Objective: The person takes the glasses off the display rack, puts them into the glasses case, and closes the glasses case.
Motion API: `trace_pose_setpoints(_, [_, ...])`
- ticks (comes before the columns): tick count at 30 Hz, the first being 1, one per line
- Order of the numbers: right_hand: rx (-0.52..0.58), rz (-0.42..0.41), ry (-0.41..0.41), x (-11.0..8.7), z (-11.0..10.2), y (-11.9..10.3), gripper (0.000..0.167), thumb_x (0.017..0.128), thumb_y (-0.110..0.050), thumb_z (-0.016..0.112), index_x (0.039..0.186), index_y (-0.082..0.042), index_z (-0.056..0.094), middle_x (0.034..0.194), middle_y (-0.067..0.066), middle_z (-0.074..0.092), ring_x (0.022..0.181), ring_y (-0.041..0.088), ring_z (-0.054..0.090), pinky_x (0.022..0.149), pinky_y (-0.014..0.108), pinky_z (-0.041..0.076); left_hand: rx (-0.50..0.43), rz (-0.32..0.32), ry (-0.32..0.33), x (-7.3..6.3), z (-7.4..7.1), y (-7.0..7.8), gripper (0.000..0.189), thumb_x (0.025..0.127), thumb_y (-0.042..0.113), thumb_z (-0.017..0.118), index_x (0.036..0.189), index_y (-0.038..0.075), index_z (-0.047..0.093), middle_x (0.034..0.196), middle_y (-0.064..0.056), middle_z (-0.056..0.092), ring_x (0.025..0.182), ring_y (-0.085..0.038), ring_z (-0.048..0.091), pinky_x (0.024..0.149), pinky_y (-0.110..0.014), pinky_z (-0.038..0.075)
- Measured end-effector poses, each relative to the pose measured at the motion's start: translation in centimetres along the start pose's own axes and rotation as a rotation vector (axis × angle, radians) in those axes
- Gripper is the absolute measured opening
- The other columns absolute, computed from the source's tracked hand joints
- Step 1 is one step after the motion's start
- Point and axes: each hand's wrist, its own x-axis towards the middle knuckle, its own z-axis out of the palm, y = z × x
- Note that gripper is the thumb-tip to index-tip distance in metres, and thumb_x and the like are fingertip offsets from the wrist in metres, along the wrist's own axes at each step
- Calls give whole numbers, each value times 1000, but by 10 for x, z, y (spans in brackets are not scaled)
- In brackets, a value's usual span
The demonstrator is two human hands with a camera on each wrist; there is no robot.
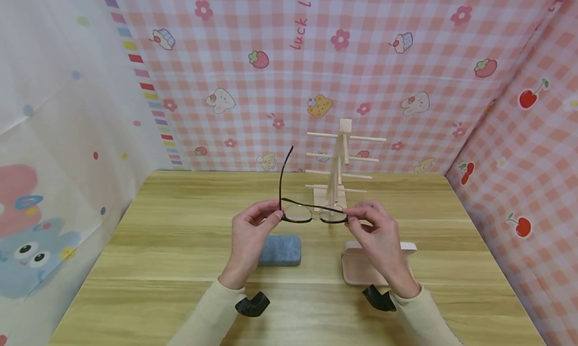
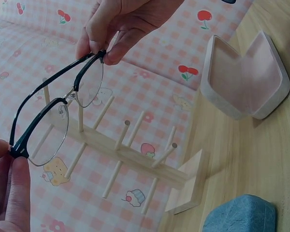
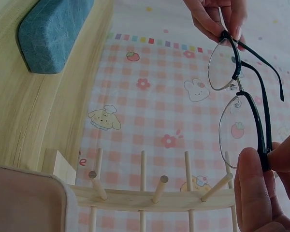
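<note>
Between my two hands is a pair of eyeglasses [image 1: 333, 221] with black upper rims, thin metal lower rims and clear lenses, raised above the table. My left hand [image 1: 247, 235] pinches the left end piece by the hinge, where one temple sticks out unfolded. At the opposite end, my right hand [image 1: 381, 235] pinches the other hinge corner. That side's temple [image 3: 264, 101] lies folded across behind the lenses. Below the left hand is a closed blue glasses case [image 1: 282, 250]. An open pale glasses case [image 1: 356, 268] with a pinkish lining sits under the right hand, partly hidden by it.
Behind the glasses stands a wooden display rack [image 1: 335, 178] with several pegs on both sides of its upright. All stand on a wood-grain table [image 1: 180, 266]. A pink checked cloth [image 1: 280, 85] covers the back, with more cloth at both sides.
</note>
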Motion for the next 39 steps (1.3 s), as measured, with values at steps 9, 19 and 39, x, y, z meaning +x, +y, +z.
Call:
trace_pose_setpoints(9, [-18,4,-6,0,1,0,26,90,16,64,99,-2,80,101,7,61,86,7,69,76,22,61,7,-8,0,0,0,0,20,90,-3,76,109,-6,75,104,-20,75,90,-15,73,79,-25,60])
trace_pose_setpoints(19, [-55,4,2,0,1,0,27,89,15,64,97,-5,81,101,5,63,86,8,67,76,21,60,47,13,-11,0,-1,-1,18,89,-4,76,107,-5,77,105,-22,74,89,-14,73,82,-27,61])
trace_pose_setpoints(39, [-70,-9,-2,0,2,2,27,89,15,65,97,-6,81,100,4,64,86,8,66,75,20,60,174,58,-123,1,-8,-2,16,91,-2,76,105,3,81,108,-11,74,96,-19,71,78,-27,61])
